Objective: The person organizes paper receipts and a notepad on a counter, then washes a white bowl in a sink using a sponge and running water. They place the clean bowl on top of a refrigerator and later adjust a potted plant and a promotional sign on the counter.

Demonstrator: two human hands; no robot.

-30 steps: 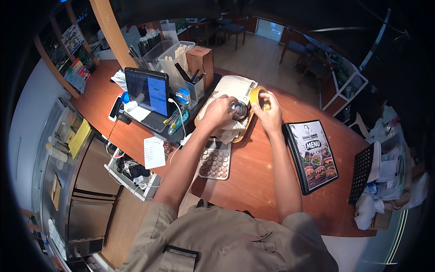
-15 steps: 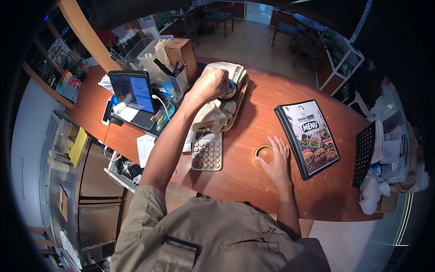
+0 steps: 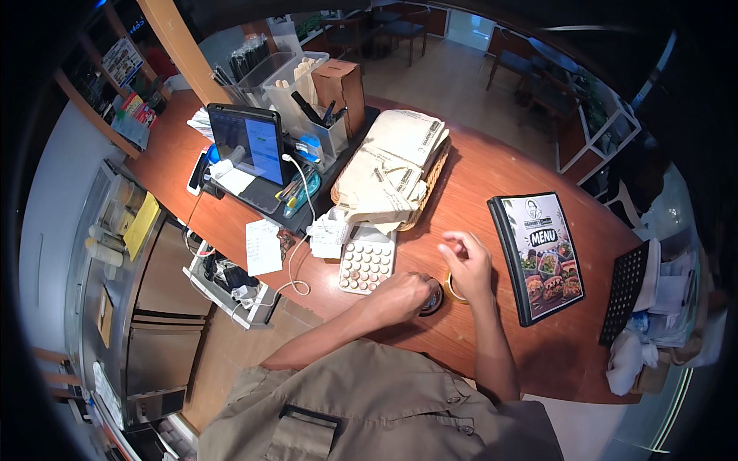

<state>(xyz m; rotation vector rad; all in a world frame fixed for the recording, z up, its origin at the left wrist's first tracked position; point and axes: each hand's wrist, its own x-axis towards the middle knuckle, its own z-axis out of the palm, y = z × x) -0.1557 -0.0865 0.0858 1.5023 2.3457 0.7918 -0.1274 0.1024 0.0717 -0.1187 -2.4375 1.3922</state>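
Observation:
My left hand is closed on a dark, round, roll-like thing at the near side of the wooden counter; only its edge shows past my fingers. Just to the right, a yellowish ring, which looks like a roll of clear tape, lies on the counter, partly covered by my right hand. That right hand is raised over the ring with fingers loosely bent and apart, gripping nothing. Beyond my left hand lies a white calculator with round keys.
A wicker basket of paper bags stands behind the calculator. On the right lies a black-edged menu. At left are a tablet, a pen holder, paper slips and a looping white cable.
My left hand has come back from the paper bags to beside the yellowish ring, bringing the dark round thing. My right hand has lifted off the ring, its fingers now more bent.

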